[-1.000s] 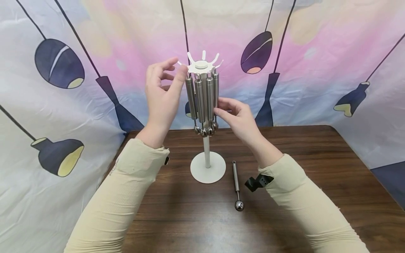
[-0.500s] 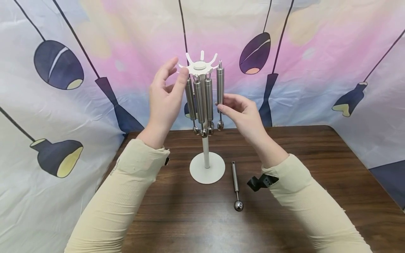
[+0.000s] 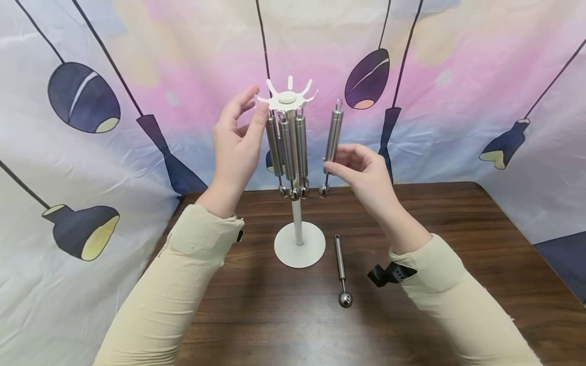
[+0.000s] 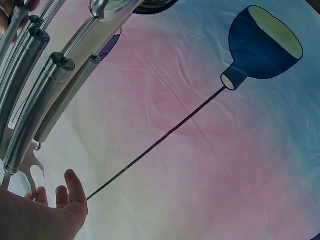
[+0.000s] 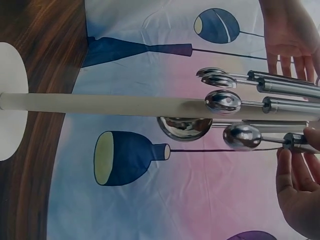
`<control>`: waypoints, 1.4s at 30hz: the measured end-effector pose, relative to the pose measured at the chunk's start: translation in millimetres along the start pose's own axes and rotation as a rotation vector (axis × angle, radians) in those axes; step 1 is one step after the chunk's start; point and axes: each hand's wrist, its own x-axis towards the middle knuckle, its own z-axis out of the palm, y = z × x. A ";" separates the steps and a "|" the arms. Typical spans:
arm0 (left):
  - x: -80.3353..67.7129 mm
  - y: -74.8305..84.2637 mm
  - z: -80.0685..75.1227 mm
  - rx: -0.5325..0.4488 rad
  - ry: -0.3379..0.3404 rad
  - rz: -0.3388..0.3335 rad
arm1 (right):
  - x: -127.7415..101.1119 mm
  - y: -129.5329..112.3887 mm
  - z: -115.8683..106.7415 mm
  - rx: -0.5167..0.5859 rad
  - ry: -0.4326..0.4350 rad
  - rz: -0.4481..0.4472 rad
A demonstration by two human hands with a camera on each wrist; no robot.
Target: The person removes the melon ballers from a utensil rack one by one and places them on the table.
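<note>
Right hand (image 3: 361,170) pinches a steel melon-baller w/ ball scoop end (image 3: 331,145) by its lower handle, long axis upright, top tilted slightly right, just right of the white hook-topped carousel stand (image 3: 297,213). Left hand (image 3: 238,145), fingers spread, thumb touching stand's top disc. Count: 3–4 ballers hanging, can't tell exactly; 1 in hand; 1 lying flat on dark wood worktop (image 3: 274,315), near right of base.

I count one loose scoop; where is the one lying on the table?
In the head view, the scoop lies on the wooden table, right of the stand's round base, below the right hand.
</note>
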 end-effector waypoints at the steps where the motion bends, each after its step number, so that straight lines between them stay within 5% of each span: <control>1: 0.0 -0.3 -0.3 0.000 0.000 -0.004 | -1.9 1.3 -1.3 -0.002 0.001 0.006; 42: -3.3 0.6 -3.1 -0.012 0.038 0.062 | -71.9 55.1 -24.6 -0.051 -0.022 0.308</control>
